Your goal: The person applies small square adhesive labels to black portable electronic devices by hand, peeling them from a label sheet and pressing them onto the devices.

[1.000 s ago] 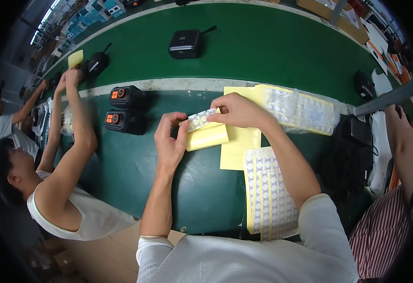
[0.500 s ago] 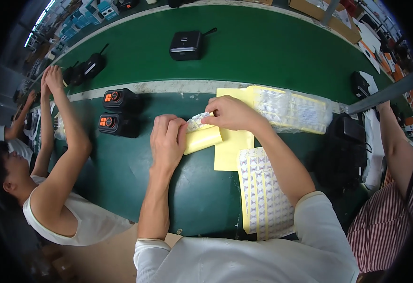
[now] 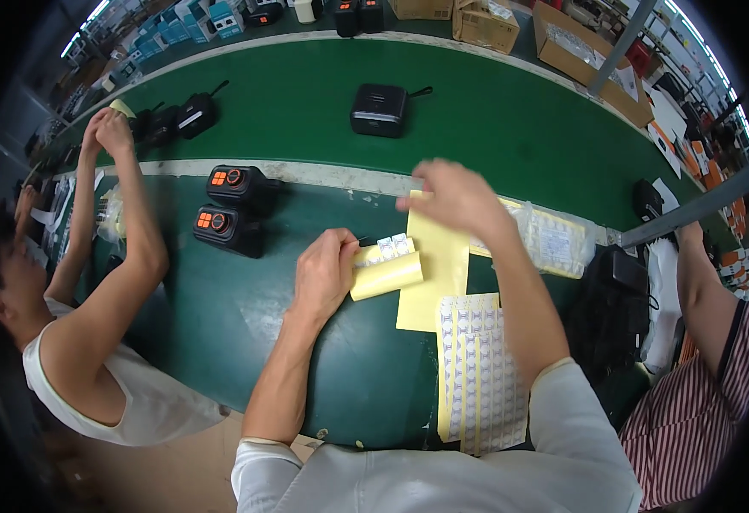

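Observation:
My left hand [image 3: 325, 267] is closed on the edge of a curled yellow sticker sheet [image 3: 387, 275], whose white labels show along its top. My right hand [image 3: 458, 198] is raised over a flat yellow backing sheet [image 3: 433, 295]; its fingers are smeared by motion, so whether they hold anything cannot be made out. Below it on the table lies a stack of printed sticker sheets [image 3: 480, 376]. Beyond my right wrist lies a plastic-wrapped pack of sticker sheets [image 3: 554, 244]. Two black devices with orange buttons [image 3: 236, 184] [image 3: 227, 229] stand left of my left hand.
A black box-shaped device with a strap [image 3: 380, 109] sits on the green conveyor belt [image 3: 289, 94]. At left, a co-worker's hands [image 3: 109, 130] are raised near several black devices. A metal post [image 3: 691, 212], black bags [image 3: 614, 299] and another person's arm [image 3: 701, 274] are at right.
My right hand has left the curled sheet and swung up and right toward the belt. My left hand still grips the sheet. The view has shifted, showing more of the far side.

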Demonstrator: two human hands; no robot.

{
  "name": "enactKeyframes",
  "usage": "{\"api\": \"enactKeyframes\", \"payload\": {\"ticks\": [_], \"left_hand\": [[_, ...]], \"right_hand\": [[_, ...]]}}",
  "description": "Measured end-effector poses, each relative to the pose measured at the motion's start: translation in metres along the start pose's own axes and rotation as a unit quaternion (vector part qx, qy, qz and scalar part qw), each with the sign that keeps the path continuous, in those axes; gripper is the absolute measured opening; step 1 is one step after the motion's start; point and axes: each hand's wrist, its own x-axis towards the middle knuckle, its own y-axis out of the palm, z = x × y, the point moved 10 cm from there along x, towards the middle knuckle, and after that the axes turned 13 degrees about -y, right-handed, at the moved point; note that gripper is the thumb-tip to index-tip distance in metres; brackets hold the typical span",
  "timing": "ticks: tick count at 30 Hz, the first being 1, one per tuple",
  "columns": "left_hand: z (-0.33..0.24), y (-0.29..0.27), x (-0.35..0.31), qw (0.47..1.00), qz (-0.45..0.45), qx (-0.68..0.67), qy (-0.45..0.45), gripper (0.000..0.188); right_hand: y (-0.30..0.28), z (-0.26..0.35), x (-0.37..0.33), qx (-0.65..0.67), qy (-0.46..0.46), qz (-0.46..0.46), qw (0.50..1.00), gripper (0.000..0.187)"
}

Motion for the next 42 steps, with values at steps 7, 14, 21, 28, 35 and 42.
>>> {"api": "enactKeyframes", "payload": {"ticks": [7,14,21,28,35,42], "left_hand": [[0.028,0.012,0.041,0.929,0.074,-0.301,-0.202,0.008],[0.054,0.042,0.081,0.833,0.088,-0.454,-0.305,0.014],[0.066,0.063,0.104,0.773,0.076,-0.554,-0.299,0.018],[0.065,0.068,0.105,0.805,0.037,-0.513,-0.295,0.017],[0.067,0.066,0.102,0.8,0.006,-0.517,-0.303,0.018],[0.064,0.068,0.105,0.81,0.01,-0.501,-0.305,0.016]], "right_hand": [[-0.02,-0.047,0.124,-0.09,-0.106,-0.112,0.984,0.092],[-0.015,-0.059,0.141,-0.007,-0.124,-0.051,0.991,0.097],[-0.011,-0.048,0.118,0.169,-0.054,-0.055,0.983,0.085],[-0.001,-0.042,0.105,0.211,-0.061,-0.075,0.973,0.083],[0.007,-0.038,0.102,0.186,-0.065,-0.082,0.977,0.081],[0.005,-0.042,0.103,0.195,-0.064,-0.093,0.974,0.08]]}}
